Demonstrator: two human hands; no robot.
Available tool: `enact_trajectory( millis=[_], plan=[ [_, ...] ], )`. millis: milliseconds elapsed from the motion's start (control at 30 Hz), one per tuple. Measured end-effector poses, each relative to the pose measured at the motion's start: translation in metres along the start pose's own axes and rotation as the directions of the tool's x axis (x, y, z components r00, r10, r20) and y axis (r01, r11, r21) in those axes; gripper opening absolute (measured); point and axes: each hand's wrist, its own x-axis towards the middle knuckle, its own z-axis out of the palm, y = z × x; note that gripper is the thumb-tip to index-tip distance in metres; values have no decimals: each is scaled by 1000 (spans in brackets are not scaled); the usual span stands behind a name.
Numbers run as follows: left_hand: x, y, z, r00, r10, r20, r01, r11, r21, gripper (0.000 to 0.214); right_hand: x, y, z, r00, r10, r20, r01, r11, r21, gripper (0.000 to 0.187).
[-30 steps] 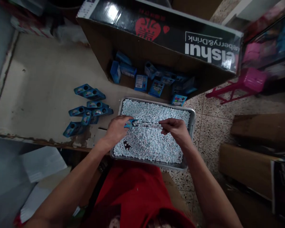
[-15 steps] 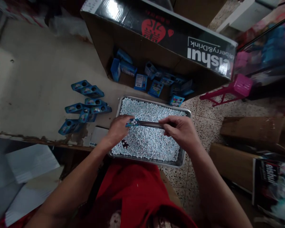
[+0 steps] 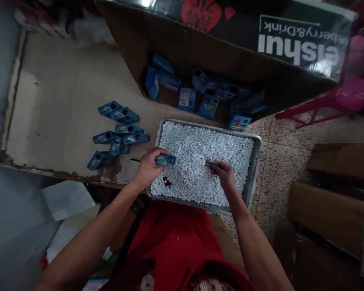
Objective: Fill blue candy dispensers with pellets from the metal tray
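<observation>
My left hand point(image 3: 149, 167) is closed around a small blue candy box point(image 3: 166, 160), held above the left side of a metal tray point(image 3: 256, 173). The box has a dark round hole near its end. Small pale blue and white candies point(image 3: 197, 178) fill the tray, heaped in the middle. Over the heap, my right hand point(image 3: 223, 173) pinches a narrow metal scoop point(image 3: 208, 163). The scoop's tip is down at the candies, and how deep it sits cannot be told. A dark bare patch point(image 3: 167, 182) shows near the tray's left front corner.
Several blue candy boxes point(image 3: 118, 115) lie on the worn table point(image 3: 63, 93) to the left. A large carton point(image 3: 230, 52) on its side holds more blue boxes. A pink stool point(image 3: 318, 111) and brown cartons point(image 3: 336, 161) stand on the speckled floor at right.
My right hand has drawn the scoop back from the box's hole and lowered its tip to the candies. The box in my left hand stays over the tray's left side. The view has shifted.
</observation>
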Motion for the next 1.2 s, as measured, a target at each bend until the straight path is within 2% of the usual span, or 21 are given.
enact_trajectory(
  millis=[33, 100, 200, 267, 400, 533, 633, 800, 900, 1000, 1100, 1200],
  plan=[
    [1, 0, 0, 1000, -19, 8, 19, 1000, -11, 37, 1, -4, 5, 1000, 13, 14, -13, 1000, 25, 39],
    [1, 1, 0, 999, -39, 14, 39, 999, -19, 36, -2, -14, 1, 999, 32, 25, -33, 998, 57, 37],
    [1, 4, 4, 999, 9, 46, -10, 1000, 19, 38, -15, -34, -18, 995, 60, 79, -68, 992, 107, 33],
    [1, 8, 7, 997, 59, 54, -62, 997, 55, 40, -22, -53, -23, 989, 50, 140, -65, 992, 108, 29],
    [0, 20, 11, 988, 139, 73, -146, 984, 107, 46, -27, -101, -8, 959, 3, 284, -12, 1000, 29, 24],
    [-2, 28, 13, 978, 197, 74, -206, 968, 140, 49, -36, -152, 10, 936, -45, 349, 100, 985, -140, 24],
    [-3, 28, 15, 969, 233, 76, -243, 955, 168, 46, -53, -187, 22, 914, -119, 388, 251, 917, -310, 22],
    [-7, 28, 21, 965, 261, 37, -264, 953, 147, 42, -82, -224, 48, 867, -258, 426, 474, 691, -547, 19],
    [-8, 26, 23, 964, 266, -3, -263, 956, 128, 41, -98, -234, 58, 825, -328, 461, 561, 579, -592, 21],
    [-6, 19, 24, 972, 229, -48, -226, 972, 62, 42, -111, -233, 53, 817, -371, 441, 574, 590, -567, 23],
    [-4, 14, 27, 981, 151, -125, -156, 987, -35, 44, -113, -214, 26, 894, -336, 298, 447, 730, -517, 20],
    [0, 13, 30, 981, 145, -127, -158, 983, -95, 44, -99, -174, -13, 975, -187, 118, 221, 867, -448, 26]
  ],
)
